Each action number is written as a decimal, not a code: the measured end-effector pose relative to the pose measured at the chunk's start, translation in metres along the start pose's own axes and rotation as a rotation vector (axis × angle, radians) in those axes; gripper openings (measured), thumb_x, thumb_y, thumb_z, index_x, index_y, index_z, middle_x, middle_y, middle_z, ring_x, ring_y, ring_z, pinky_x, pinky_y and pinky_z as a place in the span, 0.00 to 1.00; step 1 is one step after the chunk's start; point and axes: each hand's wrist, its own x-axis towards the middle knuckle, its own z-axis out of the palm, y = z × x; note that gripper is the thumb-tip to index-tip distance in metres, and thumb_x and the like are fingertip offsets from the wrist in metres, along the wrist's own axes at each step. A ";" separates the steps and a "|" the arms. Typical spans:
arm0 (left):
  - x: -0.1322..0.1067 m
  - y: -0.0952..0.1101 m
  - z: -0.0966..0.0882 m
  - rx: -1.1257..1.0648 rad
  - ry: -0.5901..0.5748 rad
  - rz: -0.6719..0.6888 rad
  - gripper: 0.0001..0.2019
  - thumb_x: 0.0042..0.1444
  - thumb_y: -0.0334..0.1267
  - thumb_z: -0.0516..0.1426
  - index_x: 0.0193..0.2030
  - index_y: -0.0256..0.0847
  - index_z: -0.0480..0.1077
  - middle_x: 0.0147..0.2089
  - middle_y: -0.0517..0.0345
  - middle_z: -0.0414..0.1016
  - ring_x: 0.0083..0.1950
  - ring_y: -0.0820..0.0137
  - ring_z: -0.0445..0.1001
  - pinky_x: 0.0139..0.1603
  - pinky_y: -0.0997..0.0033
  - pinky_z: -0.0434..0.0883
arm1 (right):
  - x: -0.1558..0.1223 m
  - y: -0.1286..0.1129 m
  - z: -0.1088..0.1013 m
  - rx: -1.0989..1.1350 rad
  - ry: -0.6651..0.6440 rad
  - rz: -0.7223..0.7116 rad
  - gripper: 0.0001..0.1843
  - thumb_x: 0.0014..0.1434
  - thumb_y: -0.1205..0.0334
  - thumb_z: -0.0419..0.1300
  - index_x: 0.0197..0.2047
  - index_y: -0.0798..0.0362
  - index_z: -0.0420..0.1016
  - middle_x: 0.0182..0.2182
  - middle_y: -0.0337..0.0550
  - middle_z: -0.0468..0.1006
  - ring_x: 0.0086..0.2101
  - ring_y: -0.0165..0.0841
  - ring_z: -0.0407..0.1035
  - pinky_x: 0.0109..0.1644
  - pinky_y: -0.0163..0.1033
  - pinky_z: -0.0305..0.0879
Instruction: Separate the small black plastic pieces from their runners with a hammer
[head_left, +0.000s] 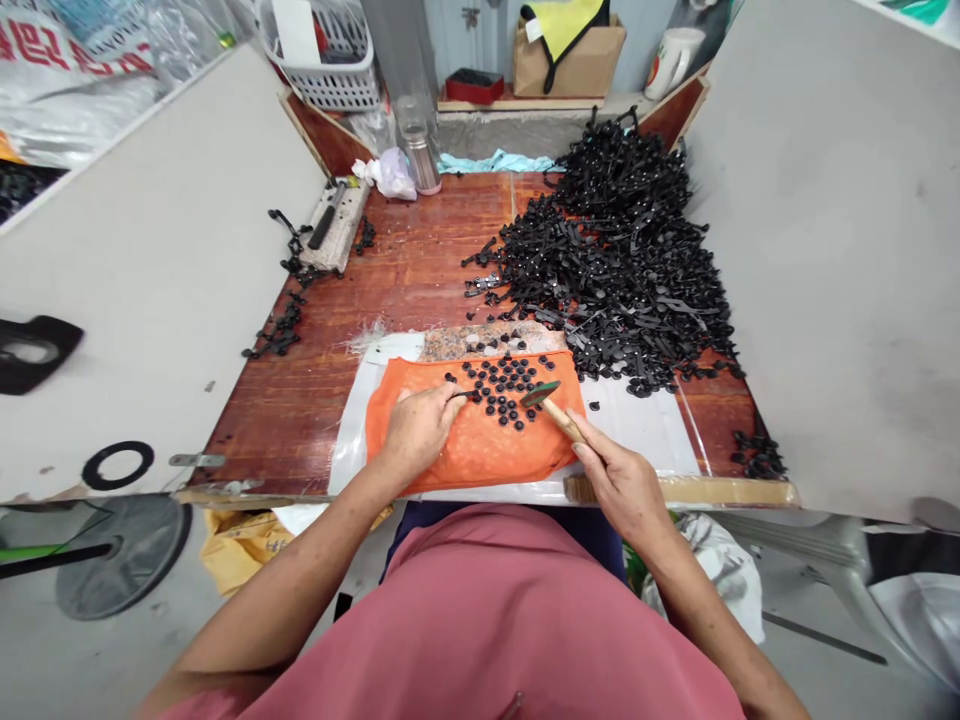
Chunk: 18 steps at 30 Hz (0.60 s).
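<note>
On the table in front of me lies an orange cloth (472,450) with many small round black parts (510,378) spread over its upper half. My left hand (421,425) pinches a thin black piece (466,394) at the left edge of these parts; its exact kind is too small to make out. Wrapped around the wooden handle of a small hammer (559,410) is my right hand (619,475). The hammer's dark green head hovers over or rests on the round parts; I cannot tell which. Behind the cloth, a speckled stone slab (450,343) shows, with a few black parts on it.
A large heap of black parts (622,260) covers the table's right side. At the back left, a block with a black-handled tool (328,220) stands near a glass bottle (421,150). Grey panels (825,250) flank the table. A basket (330,70) sits behind.
</note>
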 end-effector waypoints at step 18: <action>0.001 0.001 0.007 0.016 0.015 -0.010 0.15 0.72 0.44 0.49 0.43 0.43 0.75 0.40 0.53 0.85 0.40 0.63 0.80 0.44 0.63 0.63 | 0.004 -0.006 0.002 -0.058 -0.030 -0.023 0.26 0.74 0.54 0.51 0.72 0.41 0.66 0.55 0.44 0.83 0.47 0.42 0.81 0.52 0.44 0.76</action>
